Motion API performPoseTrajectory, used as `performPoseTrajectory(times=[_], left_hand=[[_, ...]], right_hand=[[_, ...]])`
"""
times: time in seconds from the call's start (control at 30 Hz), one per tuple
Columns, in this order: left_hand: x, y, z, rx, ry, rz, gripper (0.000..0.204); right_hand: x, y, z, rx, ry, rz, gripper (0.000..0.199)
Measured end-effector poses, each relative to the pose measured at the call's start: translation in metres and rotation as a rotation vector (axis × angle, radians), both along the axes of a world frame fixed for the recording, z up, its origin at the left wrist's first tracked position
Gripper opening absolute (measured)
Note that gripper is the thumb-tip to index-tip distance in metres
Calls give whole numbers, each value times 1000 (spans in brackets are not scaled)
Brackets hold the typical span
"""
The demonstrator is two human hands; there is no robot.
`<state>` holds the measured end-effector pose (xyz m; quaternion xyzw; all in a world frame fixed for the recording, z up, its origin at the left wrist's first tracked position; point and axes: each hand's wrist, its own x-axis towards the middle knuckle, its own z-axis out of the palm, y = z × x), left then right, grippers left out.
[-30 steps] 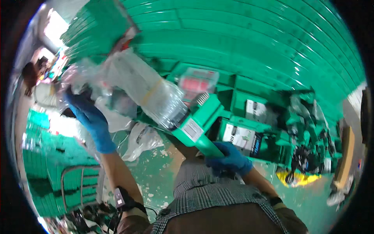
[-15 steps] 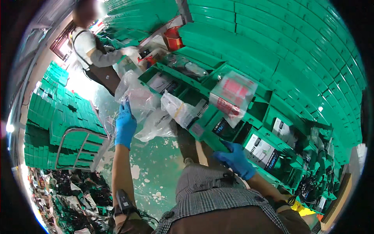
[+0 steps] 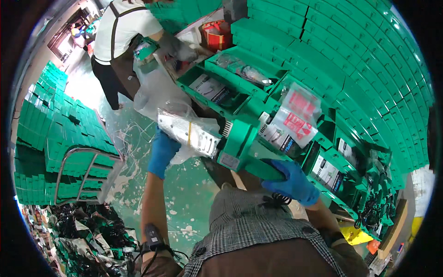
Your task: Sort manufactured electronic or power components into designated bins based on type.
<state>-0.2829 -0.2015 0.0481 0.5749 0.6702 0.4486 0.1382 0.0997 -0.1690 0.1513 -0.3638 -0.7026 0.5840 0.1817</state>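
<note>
In front of me, a green power tool [image 3: 240,143] with a flat silver slotted metal part [image 3: 184,134] lies tilted across my hands. A yellow band circles the metal, and a row of short teeth shows where it meets the green body. My right hand [image 3: 293,182], in a blue glove, is closed around the green handle. Under the metal end is my left hand [image 3: 164,150], also blue-gloved; its fingertips are hidden behind the metal. Clear plastic [image 3: 184,154] hangs round the metal part. Beyond it bunches a larger clear plastic bag [image 3: 159,87].
Right of the tool, open green cases [image 3: 217,104] hold printed boxes, with a red-printed plastic bag [image 3: 300,115] on top. Green cases [image 3: 364,83] stack behind. A co-worker [image 3: 129,37] bends over at the far left. A metal trolley [image 3: 83,173] and heaped cables and scrap [image 3: 87,240] are left.
My left hand has gone from the clear bag to the tool's metal end. The tool is raised and its metal shows more plainly. The co-worker is nearer and bent over.
</note>
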Motion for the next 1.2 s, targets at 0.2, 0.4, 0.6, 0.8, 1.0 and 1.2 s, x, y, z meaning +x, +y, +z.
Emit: performPoseTrajectory(times=[0.2,0.4,0.6,0.8,1.0,1.2], left_hand=[[-10,2,53,-178,86,56,85],[82,0,42,-100,261,-95,83],[134,10,39,141,85,36,85],[97,50,83,-41,-93,-121,84],[94,89,120,-287,-477,-137,78],[147,98,132,-84,666,-317,75]], right_hand=[[-28,-2,-32,77,82,-115,50],[-65,13,-20,-585,163,-239,40],[-95,26,-25,-634,225,-324,36],[-72,40,-60,644,-108,-30,58],[-66,47,-40,720,-112,-117,60],[-42,64,-47,515,-25,-153,57]])
